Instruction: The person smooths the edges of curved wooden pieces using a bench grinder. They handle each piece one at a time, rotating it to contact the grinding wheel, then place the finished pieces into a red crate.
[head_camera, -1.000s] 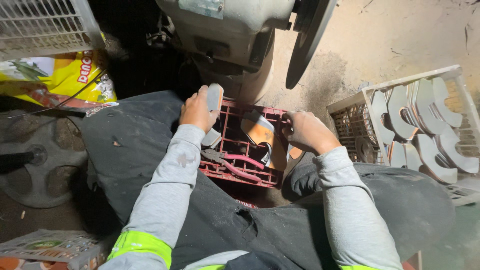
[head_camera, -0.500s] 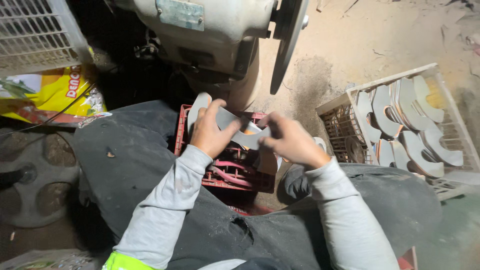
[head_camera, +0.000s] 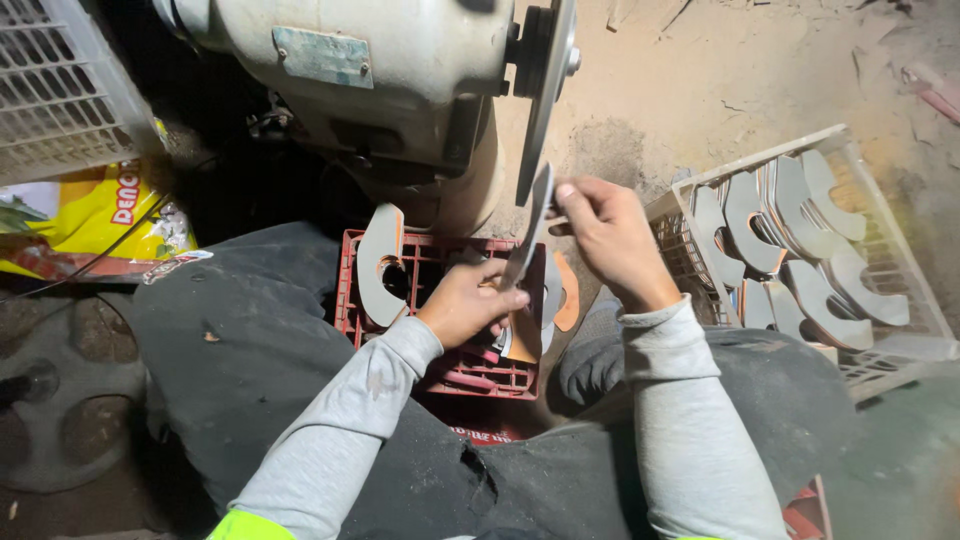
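Dusty floor under the grinder (head_camera: 400, 90): I see both hands, left (head_camera: 465, 300) and right (head_camera: 610, 240), clamped on one curved blade (head_camera: 530, 230) beside its wheel (head_camera: 545, 90); red crate (head_camera: 440, 330) below holds few, white basket (head_camera: 800, 250) many.

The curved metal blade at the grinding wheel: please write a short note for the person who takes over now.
Left hand grips the lower end of the curved metal blade; right hand pinches its upper end, holding it just under the grinding wheel. Contact with the wheel cannot be told. Red crate between the knees holds a few similar blades. White basket on the right holds many. Which pile is finished cannot be told.
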